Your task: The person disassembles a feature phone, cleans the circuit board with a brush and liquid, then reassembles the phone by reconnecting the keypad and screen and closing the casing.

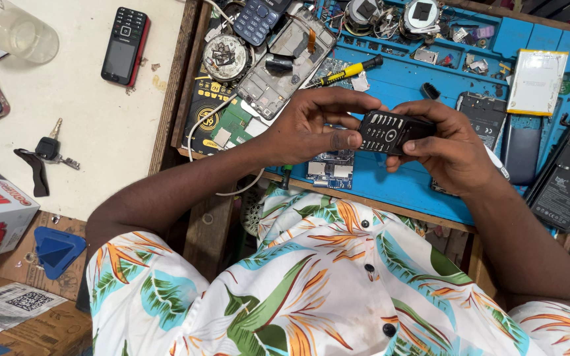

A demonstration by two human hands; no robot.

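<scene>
Head view: screwdriver (yellow-handled) beyond phone

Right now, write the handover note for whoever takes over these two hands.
Left hand: grips one end of the black keypad phone.
Right hand: holds the other end.
The phone is held above the blue work mat, keypad up.
The yellow-handled screwdriver lies untouched on the mat; a circuit board lies below the hands.
Done: phone is in hand.
Left: phone not yet set down; whether its case is opened cannot be told.
</scene>
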